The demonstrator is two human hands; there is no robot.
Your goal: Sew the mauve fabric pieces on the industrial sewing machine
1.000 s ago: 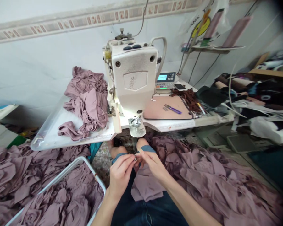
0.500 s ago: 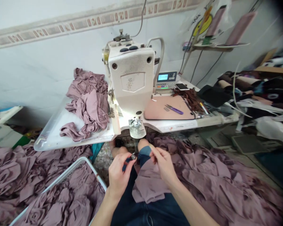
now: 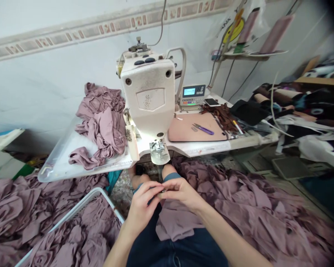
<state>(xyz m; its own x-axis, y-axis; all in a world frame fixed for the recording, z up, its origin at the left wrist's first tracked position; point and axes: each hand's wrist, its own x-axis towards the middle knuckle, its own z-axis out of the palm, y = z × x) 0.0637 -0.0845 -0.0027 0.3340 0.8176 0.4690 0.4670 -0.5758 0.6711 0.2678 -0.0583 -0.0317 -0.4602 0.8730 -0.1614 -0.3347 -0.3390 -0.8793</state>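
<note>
Over my lap, my left hand (image 3: 143,202) and my right hand (image 3: 185,194) meet at the fingertips. Between them is a small metal bobbin case (image 3: 163,191), mostly covered by my fingers. My left hand pinches it from the left, and the fingers of my right hand close on it from the other side. Below my hands, a mauve fabric piece (image 3: 178,222) lies across my thighs. Just beyond stands a white sewing machine (image 3: 150,94), its lit needle area and metal plate (image 3: 160,155) facing me.
Mauve garments lie heaped on the table's left (image 3: 105,126), in a white basket (image 3: 111,205) and on the floor to the right (image 3: 247,207). Purple thread snips (image 3: 204,129) rest on a pinkish pad (image 3: 180,131). A control panel (image 3: 193,96) and a phone (image 3: 212,102) sit behind.
My right hand has moved left and joined my left hand at the bobbin case. Before, the hands were apart, with the case in the left fingertips. The view has shifted slightly.
</note>
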